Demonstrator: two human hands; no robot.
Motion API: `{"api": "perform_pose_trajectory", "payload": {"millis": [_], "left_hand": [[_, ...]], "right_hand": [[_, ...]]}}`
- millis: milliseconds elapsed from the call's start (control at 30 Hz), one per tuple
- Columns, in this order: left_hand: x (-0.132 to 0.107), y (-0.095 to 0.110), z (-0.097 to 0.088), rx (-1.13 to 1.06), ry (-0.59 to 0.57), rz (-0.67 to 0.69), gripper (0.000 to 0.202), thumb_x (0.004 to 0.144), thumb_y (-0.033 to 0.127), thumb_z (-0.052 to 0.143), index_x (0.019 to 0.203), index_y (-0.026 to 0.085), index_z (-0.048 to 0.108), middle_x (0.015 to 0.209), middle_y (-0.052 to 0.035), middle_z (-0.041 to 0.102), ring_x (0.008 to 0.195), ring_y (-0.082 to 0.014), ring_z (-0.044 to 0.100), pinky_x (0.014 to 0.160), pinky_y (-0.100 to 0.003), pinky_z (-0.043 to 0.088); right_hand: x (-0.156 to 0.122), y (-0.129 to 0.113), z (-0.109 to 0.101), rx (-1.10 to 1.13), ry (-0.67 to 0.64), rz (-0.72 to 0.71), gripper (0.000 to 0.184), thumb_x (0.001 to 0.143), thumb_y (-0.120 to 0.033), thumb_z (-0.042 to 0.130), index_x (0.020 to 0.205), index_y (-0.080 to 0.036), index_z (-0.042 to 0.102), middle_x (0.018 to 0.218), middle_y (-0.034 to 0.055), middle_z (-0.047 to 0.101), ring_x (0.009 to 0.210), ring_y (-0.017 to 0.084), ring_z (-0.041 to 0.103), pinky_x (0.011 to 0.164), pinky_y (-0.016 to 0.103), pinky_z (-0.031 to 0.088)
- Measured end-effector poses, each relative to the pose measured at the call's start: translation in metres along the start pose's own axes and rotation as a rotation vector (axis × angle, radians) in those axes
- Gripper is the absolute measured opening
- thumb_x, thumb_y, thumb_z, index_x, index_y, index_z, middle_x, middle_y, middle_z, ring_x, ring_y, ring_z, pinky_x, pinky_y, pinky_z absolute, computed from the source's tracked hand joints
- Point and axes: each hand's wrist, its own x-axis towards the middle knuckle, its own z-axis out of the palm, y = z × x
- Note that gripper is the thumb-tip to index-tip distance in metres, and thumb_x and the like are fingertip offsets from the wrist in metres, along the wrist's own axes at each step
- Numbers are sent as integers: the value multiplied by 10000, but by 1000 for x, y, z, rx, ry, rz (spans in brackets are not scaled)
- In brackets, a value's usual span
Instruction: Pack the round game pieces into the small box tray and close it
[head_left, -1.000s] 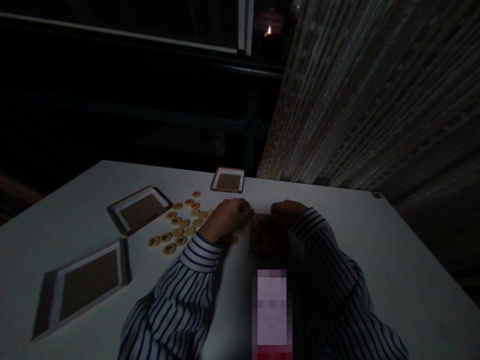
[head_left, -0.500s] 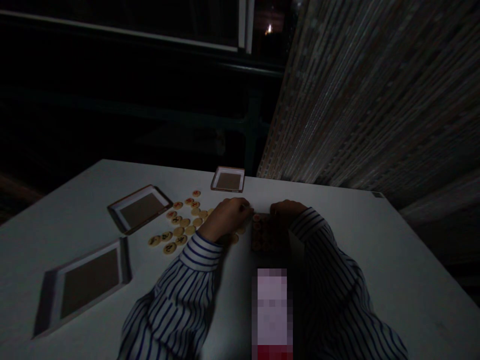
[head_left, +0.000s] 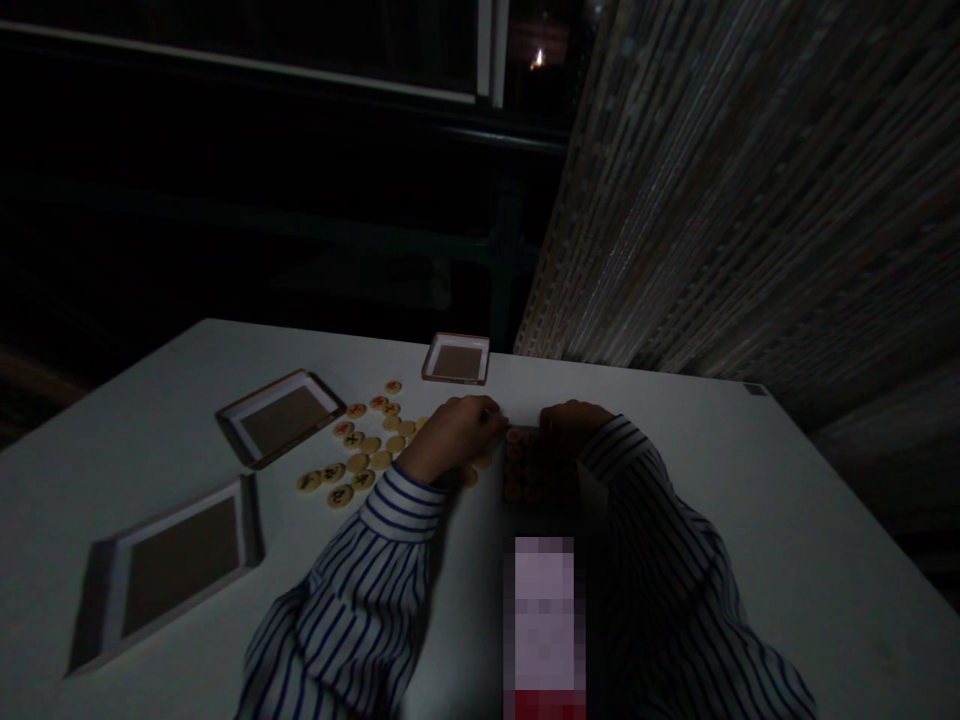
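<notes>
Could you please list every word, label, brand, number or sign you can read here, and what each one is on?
None can be read with certainty.
Black-marked loose pieces: characters too small and blurred to read.
Red-marked loose pieces: characters too small and blurred to read.
Round pieces in rows: too dark to read any marks.

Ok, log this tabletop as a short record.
Left hand: curled, by the far-left corner of the rowed Chinese chess pieces; grip unclear
Right hand: at their far edge, shadowed; grip unclear
Loose Chinese chess pieces: mostly left of the left hand; some show red or black characters, others plain faces
Shallow trays: near-left tray, middle-left tray, far tray
Surface: white table
Light: dim
</notes>
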Motion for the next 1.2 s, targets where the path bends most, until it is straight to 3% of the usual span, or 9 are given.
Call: {"api": "perform_pose_trajectory", "payload": {"millis": [700, 1000, 1200], "left_hand": [[0, 1, -1, 14, 2, 14, 319, 812, 377, 410, 951, 179, 617, 914, -71, 672, 843, -183, 606, 700, -251, 416], [-6, 7, -9, 9, 66, 36, 338, 824, 371, 392, 992, 168, 604, 970, -84, 655, 902, -199, 588, 764, -277, 417], [-25, 11, -5, -19, 134, 19, 354, 836, 359, 363, 1036, 165, 582, 1013, -83, 643, 940, -198, 582, 803, -282, 422]], "right_hand": [[3, 11, 2, 6, 53, -18, 344, 724, -307, 494, 1056, -248, 564, 1015, 79, 619, 905, 242, 576, 701, 333, 436], [-28, 16, -5, 29, 370, -22, 339, 794, -240, 387, 1100, -193, 523, 1067, 75, 606, 971, 201, 543, 799, 304, 401], [-46, 24, 37, 191, 514, -44, 354, 814, -250, 400, 1134, -142, 507, 1097, 87, 584, 955, 158, 541, 834, 271, 401]]}}
